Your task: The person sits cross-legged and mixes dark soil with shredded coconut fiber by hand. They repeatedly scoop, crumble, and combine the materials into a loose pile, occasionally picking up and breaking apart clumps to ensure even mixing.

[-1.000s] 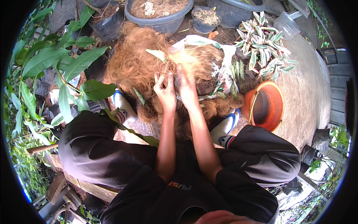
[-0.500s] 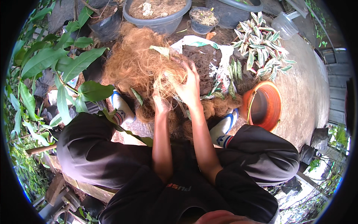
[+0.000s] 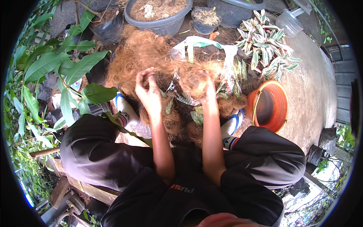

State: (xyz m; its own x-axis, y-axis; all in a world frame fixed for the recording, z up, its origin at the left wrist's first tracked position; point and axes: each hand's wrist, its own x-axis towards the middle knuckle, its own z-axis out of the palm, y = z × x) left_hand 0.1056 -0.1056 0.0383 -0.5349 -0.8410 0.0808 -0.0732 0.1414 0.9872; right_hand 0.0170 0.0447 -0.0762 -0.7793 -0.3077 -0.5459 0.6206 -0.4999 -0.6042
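2 masses of brown fibre are present: a large pile (image 3: 138,49) at left and a smaller tuft (image 3: 192,77) over the white bag (image 3: 230,58). The left hand (image 3: 148,90) is released, its fingers half curled beside the pile. The right hand (image 3: 209,91) contacts the tuft's right edge; whether it grips cannot be told. An orange bucket (image 3: 279,108) stands at right.

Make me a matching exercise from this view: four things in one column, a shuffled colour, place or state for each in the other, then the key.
Column one:
1. bucket
2. left hand
3. leafy potted-style plant
4. smaller fibre clump

Column two:
A. partly curled
B. against the right hand
C. orange
D. green with pale edges

Pairs: 1-C, 2-A, 3-D, 4-B
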